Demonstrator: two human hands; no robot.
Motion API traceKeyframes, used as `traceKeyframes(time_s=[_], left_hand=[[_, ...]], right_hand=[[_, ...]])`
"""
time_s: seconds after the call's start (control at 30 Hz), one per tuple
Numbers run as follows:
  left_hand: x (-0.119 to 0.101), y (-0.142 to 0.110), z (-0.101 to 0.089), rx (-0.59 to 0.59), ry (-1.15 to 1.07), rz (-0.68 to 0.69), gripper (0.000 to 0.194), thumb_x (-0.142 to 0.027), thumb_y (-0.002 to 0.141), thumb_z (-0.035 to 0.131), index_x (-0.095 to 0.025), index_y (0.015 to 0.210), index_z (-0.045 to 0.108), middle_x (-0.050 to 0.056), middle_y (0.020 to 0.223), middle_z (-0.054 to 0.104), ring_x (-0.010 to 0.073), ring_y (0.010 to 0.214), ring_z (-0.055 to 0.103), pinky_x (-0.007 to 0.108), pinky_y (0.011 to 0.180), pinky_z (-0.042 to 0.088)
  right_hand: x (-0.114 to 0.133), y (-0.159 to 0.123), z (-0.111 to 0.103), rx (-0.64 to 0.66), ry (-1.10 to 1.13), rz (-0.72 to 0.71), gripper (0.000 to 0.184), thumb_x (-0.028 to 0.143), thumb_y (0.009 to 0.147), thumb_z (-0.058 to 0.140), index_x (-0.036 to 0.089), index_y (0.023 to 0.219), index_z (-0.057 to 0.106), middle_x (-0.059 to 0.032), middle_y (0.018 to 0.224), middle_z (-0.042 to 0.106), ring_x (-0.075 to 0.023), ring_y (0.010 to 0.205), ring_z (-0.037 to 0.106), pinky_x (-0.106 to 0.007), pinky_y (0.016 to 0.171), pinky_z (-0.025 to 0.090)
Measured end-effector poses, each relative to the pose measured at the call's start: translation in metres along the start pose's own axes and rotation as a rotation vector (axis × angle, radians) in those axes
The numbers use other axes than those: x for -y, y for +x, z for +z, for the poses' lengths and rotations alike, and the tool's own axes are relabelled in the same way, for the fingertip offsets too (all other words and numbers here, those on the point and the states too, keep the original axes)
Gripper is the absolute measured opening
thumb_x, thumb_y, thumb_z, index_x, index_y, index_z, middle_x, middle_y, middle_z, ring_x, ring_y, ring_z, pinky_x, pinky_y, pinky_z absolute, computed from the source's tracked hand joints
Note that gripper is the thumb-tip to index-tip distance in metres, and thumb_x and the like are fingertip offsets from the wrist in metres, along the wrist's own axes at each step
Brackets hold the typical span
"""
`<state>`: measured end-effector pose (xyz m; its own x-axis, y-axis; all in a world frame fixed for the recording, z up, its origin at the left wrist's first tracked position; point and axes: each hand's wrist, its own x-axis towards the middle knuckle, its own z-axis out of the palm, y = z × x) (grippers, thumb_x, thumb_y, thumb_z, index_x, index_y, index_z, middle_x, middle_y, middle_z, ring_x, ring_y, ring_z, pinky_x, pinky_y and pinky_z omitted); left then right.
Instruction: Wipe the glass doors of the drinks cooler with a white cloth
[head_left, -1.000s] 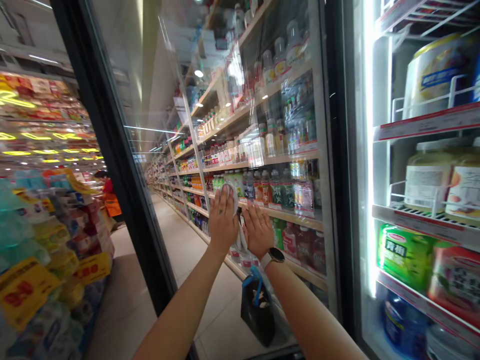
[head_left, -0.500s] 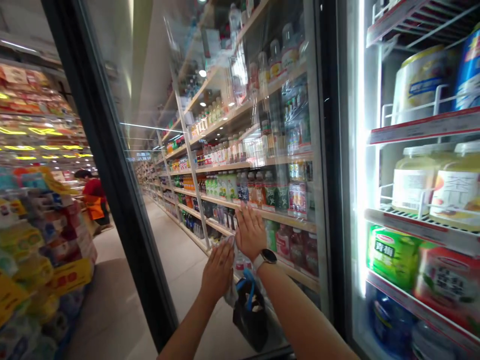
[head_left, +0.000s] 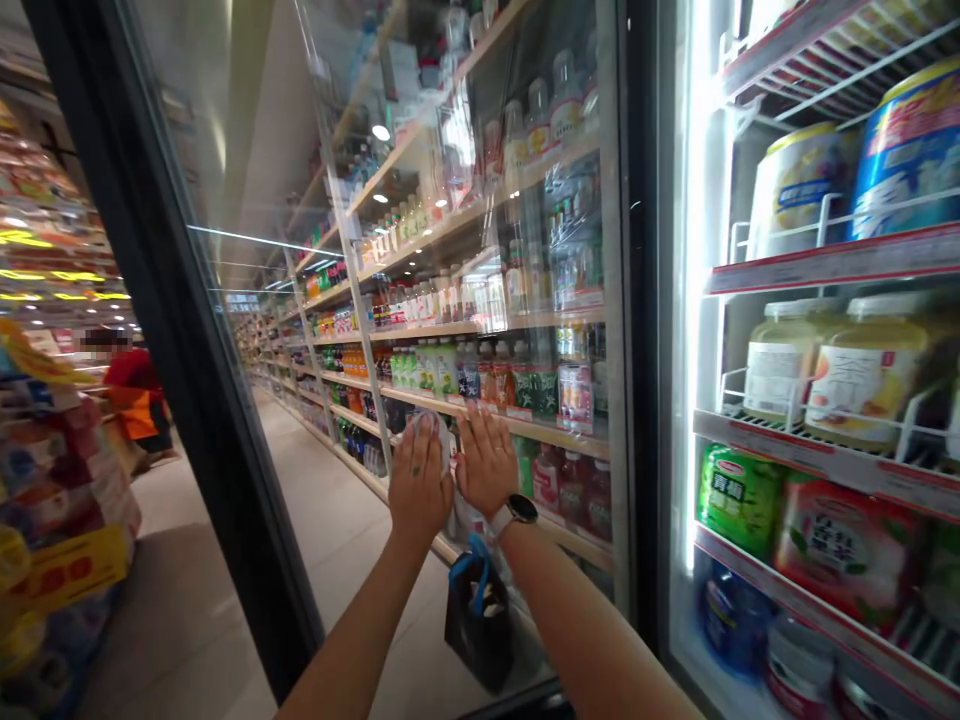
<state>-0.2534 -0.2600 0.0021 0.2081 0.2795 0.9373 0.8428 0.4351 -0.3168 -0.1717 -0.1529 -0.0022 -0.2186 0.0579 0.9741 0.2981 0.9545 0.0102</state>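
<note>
The left hand [head_left: 420, 480] pins a white cloth [head_left: 433, 440] to the glass door [head_left: 247, 150] of a drinks cooler [head_left: 641, 300], fingers spread flat, the right hand [head_left: 487, 462] open just beside it — held by pressure alone, the cloth could slip and drop if that pressure eases.

Just the one cam, worn on the person's head; it looks fwd & down, over both forearms, so the left hand [head_left: 420, 480] and right hand [head_left: 487, 462] sit close up, low & centre of frame; it faces the glass cooler door [head_left: 480, 170] at a slant, not square on; the cooler shelves [head_left: 825, 440] fill the right edge, very near; the store aisle floor [head_left: 180, 620] runs away to the left of the door, with a far-off stack of goods [head_left: 52, 500] at the left edge; wide lens, edges visibly bent.
</note>
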Motion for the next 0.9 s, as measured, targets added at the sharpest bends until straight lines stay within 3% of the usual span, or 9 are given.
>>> traceKeyframes(time_s=[0.13,0.23,0.33,0.53,0.63,0.73,0.9], left_hand=[[-0.012,-0.061,-0.006,0.024,0.001,0.074,0.059,-0.018,0.092,0.043,-0.008,0.149,0.035,0.019,0.147,0.048,0.0256,0.149,0.020,0.043,0.122,0.024],[-0.017,-0.075,-0.009,0.051,-0.006,0.090,0.059,-0.017,0.091,0.043,-0.007,0.149,0.035,0.018,0.143,0.052,0.0244,0.149,0.020,0.042,0.122,0.022],[-0.014,-0.047,-0.008,0.079,-0.001,0.086,0.058,-0.016,0.091,0.042,-0.009,0.149,0.037,0.016,0.144,0.052,0.0229,0.150,0.019,0.042,0.123,0.019],[0.009,0.058,-0.004,0.030,-0.033,0.035,0.058,-0.020,0.092,0.041,-0.010,0.149,0.036,0.015,0.153,0.039,0.0241,0.150,0.018,0.044,0.123,0.019],[0.012,0.070,0.000,-0.007,-0.064,0.001,0.058,-0.020,0.092,0.041,-0.012,0.149,0.035,0.013,0.155,0.038,0.0235,0.150,0.017,0.045,0.122,0.020],[0.006,0.044,0.005,-0.043,-0.053,0.013,0.059,-0.019,0.092,0.042,-0.011,0.150,0.034,0.014,0.153,0.041,0.0225,0.150,0.017,0.043,0.123,0.020],[-0.003,-0.033,0.004,-0.019,-0.033,0.096,0.057,-0.019,0.092,0.046,-0.010,0.148,0.038,0.016,0.144,0.052,0.0228,0.149,0.020,0.041,0.123,0.020]], right_hand=[[0.000,0.000,-0.001,-0.041,-0.006,-0.009,0.063,0.022,0.089,0.043,0.013,0.151,0.036,-0.0119,0.154,0.042,-0.0240,0.148,0.025,-0.045,0.120,0.017],[0.000,0.000,-0.001,-0.065,-0.011,-0.019,0.064,0.023,0.089,0.043,0.013,0.151,0.035,-0.0125,0.153,0.043,-0.0243,0.148,0.024,-0.045,0.120,0.017],[0.000,-0.001,0.001,-0.084,-0.021,-0.019,0.064,0.022,0.089,0.043,0.013,0.151,0.035,-0.0124,0.153,0.044,-0.0240,0.149,0.024,-0.044,0.120,0.018],[-0.001,-0.001,0.003,-0.047,-0.031,-0.014,0.065,0.022,0.088,0.045,0.013,0.152,0.035,-0.0126,0.154,0.042,-0.0248,0.148,0.024,-0.045,0.120,0.019],[-0.001,-0.001,0.003,-0.024,-0.047,-0.007,0.065,0.023,0.088,0.046,0.015,0.152,0.034,-0.0119,0.154,0.041,-0.0246,0.148,0.024,-0.044,0.120,0.019],[-0.001,0.000,0.003,-0.023,-0.057,-0.006,0.064,0.024,0.089,0.046,0.015,0.151,0.036,-0.0114,0.155,0.040,-0.0245,0.149,0.024,-0.044,0.120,0.018],[0.000,0.001,0.004,-0.034,-0.070,-0.001,0.064,0.022,0.087,0.045,0.015,0.150,0.038,-0.0107,0.155,0.041,-0.0236,0.149,0.023,-0.043,0.121,0.016]])
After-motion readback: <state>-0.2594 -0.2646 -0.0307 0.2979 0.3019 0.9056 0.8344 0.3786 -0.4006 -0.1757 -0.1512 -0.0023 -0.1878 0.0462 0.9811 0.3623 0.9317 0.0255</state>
